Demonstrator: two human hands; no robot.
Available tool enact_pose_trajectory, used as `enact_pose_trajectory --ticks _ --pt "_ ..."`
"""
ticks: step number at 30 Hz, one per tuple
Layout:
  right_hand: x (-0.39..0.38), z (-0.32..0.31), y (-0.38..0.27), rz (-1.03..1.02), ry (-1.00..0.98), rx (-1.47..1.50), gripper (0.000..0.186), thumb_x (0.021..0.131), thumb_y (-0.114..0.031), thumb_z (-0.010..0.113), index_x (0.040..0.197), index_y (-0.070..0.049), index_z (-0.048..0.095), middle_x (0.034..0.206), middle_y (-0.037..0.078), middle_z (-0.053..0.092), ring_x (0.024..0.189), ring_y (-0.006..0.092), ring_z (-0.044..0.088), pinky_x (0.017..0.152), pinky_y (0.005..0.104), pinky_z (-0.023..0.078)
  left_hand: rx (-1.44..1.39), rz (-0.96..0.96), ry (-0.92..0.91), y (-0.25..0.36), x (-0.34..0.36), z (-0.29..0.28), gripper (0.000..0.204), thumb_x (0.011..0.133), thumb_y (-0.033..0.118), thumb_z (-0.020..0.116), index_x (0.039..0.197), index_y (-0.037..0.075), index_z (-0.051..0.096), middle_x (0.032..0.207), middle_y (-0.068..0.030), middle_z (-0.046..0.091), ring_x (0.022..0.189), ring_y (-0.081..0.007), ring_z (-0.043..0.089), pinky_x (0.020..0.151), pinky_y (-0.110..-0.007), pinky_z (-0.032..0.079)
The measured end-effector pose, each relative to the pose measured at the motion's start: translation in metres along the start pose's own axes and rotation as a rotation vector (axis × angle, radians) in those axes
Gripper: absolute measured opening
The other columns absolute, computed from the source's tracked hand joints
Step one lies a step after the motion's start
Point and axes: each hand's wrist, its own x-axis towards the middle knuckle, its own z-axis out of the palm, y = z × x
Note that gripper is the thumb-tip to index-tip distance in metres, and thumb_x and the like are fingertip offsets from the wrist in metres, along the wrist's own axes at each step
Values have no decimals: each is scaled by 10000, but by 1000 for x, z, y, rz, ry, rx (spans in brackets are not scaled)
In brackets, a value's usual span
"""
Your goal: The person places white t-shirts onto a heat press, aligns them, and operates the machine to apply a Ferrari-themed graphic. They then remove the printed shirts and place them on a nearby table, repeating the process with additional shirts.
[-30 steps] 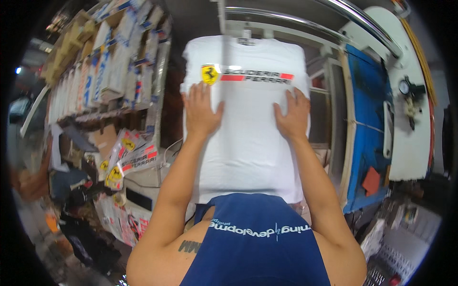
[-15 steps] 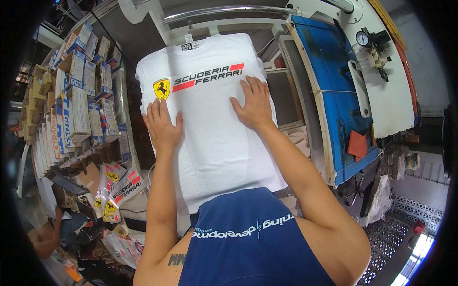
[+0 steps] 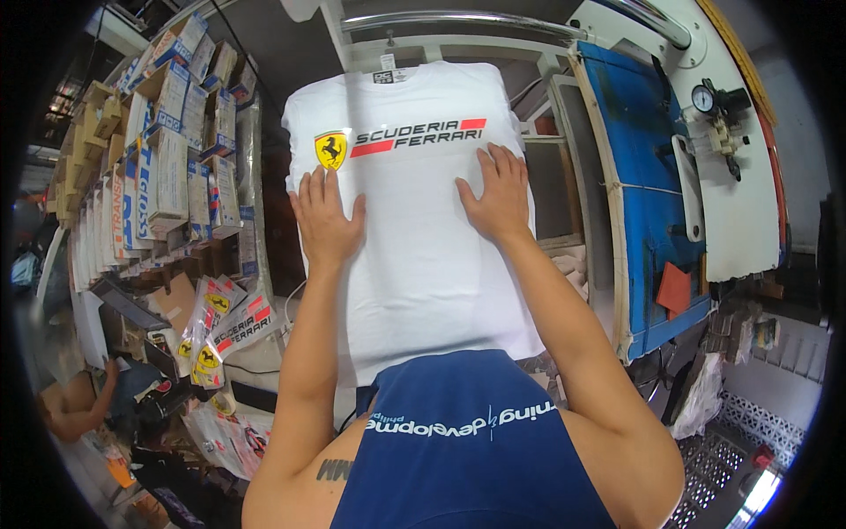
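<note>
- One white shirt [image 3: 423, 264] is lying flat on the worktop [image 3: 564, 189].
- Left hand [image 3: 326, 220] and right hand [image 3: 498, 198], both open, fingers spread, are pressing down on it.
- One blue board [image 3: 648, 176] is standing beside it.

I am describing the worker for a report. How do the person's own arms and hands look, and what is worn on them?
Both forearms are bare, with no sleeves, gloves, watch or rings visible on the left hand or the right hand. The left upper arm carries a small dark tattoo. The person wears a sleeveless navy-blue top with white lettering.

White-blue boxes [image 3: 167, 167] stacked left
</note>
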Motion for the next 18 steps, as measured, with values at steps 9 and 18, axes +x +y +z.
enact_pose_trajectory --ticks 9,18 --pt "-1 6 4 -36 30 -8 649 936 -435 708 1417 -19 576 1523 192 495 1476 388 384 1266 579 234 -17 3 21 -1 0 4 725 963 465 670 1502 8 510 1584 -203 464 1508 -402 364 1252 -626 218" --pt "0 -1 -3 -71 76 -37 595 929 -357 729 1399 -16 599 1490 203 529 1423 409 426 1222 531 301 -71 -33 21 1 0 -2 721 936 417 711 1490 1 512 1574 -200 467 1499 -418 361 1249 -642 212"
